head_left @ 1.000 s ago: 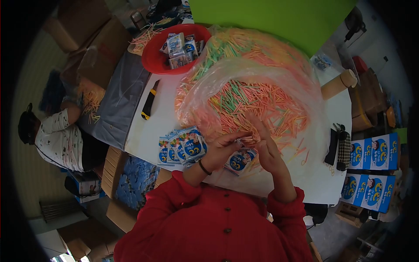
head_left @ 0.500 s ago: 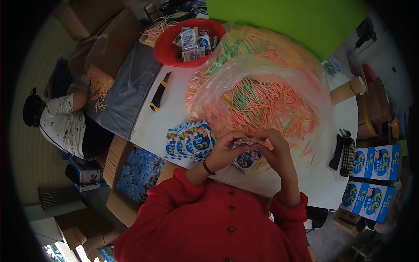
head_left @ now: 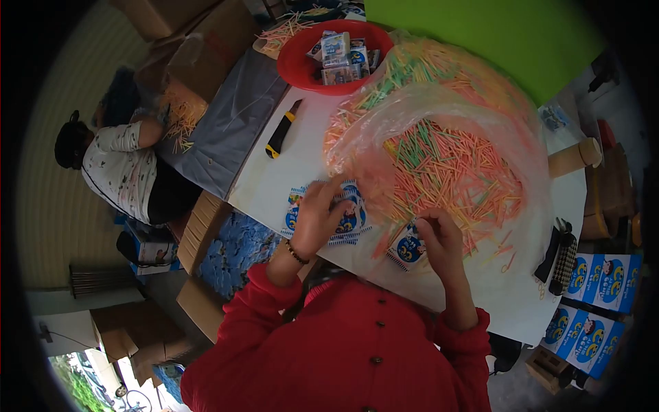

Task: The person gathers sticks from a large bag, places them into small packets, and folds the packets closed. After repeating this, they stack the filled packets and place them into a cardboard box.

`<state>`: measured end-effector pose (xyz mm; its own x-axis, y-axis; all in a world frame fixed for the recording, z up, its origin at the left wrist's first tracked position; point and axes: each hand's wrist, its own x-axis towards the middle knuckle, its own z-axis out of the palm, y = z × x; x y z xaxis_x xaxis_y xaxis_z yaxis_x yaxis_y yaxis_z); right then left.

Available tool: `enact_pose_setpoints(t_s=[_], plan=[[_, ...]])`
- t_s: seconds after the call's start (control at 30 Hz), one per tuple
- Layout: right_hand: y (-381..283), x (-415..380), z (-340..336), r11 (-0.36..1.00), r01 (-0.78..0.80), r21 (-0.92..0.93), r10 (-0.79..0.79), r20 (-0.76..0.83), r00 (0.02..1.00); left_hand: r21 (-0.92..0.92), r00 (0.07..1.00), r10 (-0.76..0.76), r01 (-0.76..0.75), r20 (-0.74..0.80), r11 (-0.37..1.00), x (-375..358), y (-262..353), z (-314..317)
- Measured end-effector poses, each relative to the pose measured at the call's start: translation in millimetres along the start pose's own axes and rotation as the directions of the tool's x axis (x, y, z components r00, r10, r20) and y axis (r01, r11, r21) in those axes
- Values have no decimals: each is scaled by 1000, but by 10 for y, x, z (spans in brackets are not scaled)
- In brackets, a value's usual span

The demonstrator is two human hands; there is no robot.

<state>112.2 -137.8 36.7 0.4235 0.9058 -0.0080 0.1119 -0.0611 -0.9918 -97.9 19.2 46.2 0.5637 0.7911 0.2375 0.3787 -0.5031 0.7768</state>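
Note:
My left hand (head_left: 317, 218) lies over a fanned pile of small blue-and-white printed packets (head_left: 351, 218), its thumb and fingers apart. It partly covers the pile. My right hand (head_left: 443, 240) is closed in a pinch at the upper edge of another blue-and-white packet (head_left: 410, 248), which stands close to the table's front edge. The fingertips partly hide that edge. Just beyond both hands, a large clear plastic bag (head_left: 439, 103) lies open with a heap of thin pink, green and yellow sticks (head_left: 446, 165) spilling towards me.
A red bowl (head_left: 292, 69) holds several wrapped packets. A yellow-and-black box cutter (head_left: 280, 136) lies on the white tabletop (head_left: 257, 180). At right are a checked pouch (head_left: 564, 261) and printed boxes (head_left: 607, 281). A carton of blue packets (head_left: 240, 250) stands lower left; another person (head_left: 123, 161) works beyond.
My hands have separated: the left has moved left onto the packet pile, while the right stays by the single packet. The whole view has shifted slightly.

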Motion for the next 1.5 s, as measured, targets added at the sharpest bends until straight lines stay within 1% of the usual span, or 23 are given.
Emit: enact_pose_setpoints(t_s=[0.03,0.1,0.17,0.23,0.3,0.33,0.5,0.53,0.57,0.63,0.77,0.83,0.87,0.93,1.0,1.07,1.13,1.17,1.23,1.27,1.33,1.43,1.5], plan=[[-2,29,89,994,6,-114,-1,44,999,302,987,161,-145,-27,942,40,-93,-39],[-77,56,438,986,29,-165,-14,91,996,400,978,187,-134,-96,907,20,-272,-146],[-61,76,710,976,55,-213,-27,131,991,535,949,1,176,-314,826,-76,-516,-324],[202,124,934,980,59,-193,-36,118,992,548,943,-107,274,-316,790,-220,-895,-331],[382,109,1041,970,17,-241,18,145,989,379,941,-338,321,-24,868,-365,-1215,-316],[381,120,1099,954,-35,-297,82,148,986,167,972,-230,220,42,961,-316,-1087,-279],[333,116,1098,978,-68,-199,93,119,988,47,876,-419,421,239,906,-303,-466,-136],[354,116,1090,980,-76,-182,102,139,985,-325,858,-409,500,311,803,-336,-440,-144],[357,107,1073,977,-90,-195,113,112,987,-628,842,-383,539,381,561,-373,-424,-171],[351,89,1067,973,-116,-200,154,182,971,-674,814,-362,580,454,458,-485,-446,-212],[214,-75,1136,994,106,-32,-101,134,986,-808,935,-138,353,328,471,-837,-728,-99],[150,-187,1139,730,220,-647,-253,43,966,-785,972,83,127,222,606,-874,-726,-121],[163,-166,1140,733,232,-640,-256,56,965,-782,974,74,124,212,611,-891,-711,-151],[173,-71,1139,789,395,-471,-336,208,919,-830,955,-19,268,297,490,-893,-595,-230],[13,41,1153,764,496,-413,-388,320,864,-827,969,-18,219,246,518,-833,-568,-316],[-68,129,1259,729,586,-354,-433,424,795,-874,977,212,-81,26,479,-658,-571,-429],[-84,198,1393,943,317,104,-333,339,880,-635,963,265,-233,-45,737,-575,-706,-508],[-27,255,1457,940,324,111,-342,352,871,-465,951,310,-276,-3,841,-511,-809,-587],[127,392,1599,972,234,-19,-212,352,912,-376,958,281,-243,48,894,-545,-1011,-572],[157,448,1617,969,247,-13,-226,358,906,-487,980,196,-152,40,860,-611,-1108,-486],[181,555,1616,774,573,-270,-439,423,793,-637,991,136,-101,6,765,-604,-1110,-448],[471,709,1763,867,485,-113,-385,464,797,-630,993,-101,119,65,767,-623,-1023,-494],[369,801,1819,861,507,19,-462,445,767,-686,999,-20,-18,-47,727,-508,-881,-618]])
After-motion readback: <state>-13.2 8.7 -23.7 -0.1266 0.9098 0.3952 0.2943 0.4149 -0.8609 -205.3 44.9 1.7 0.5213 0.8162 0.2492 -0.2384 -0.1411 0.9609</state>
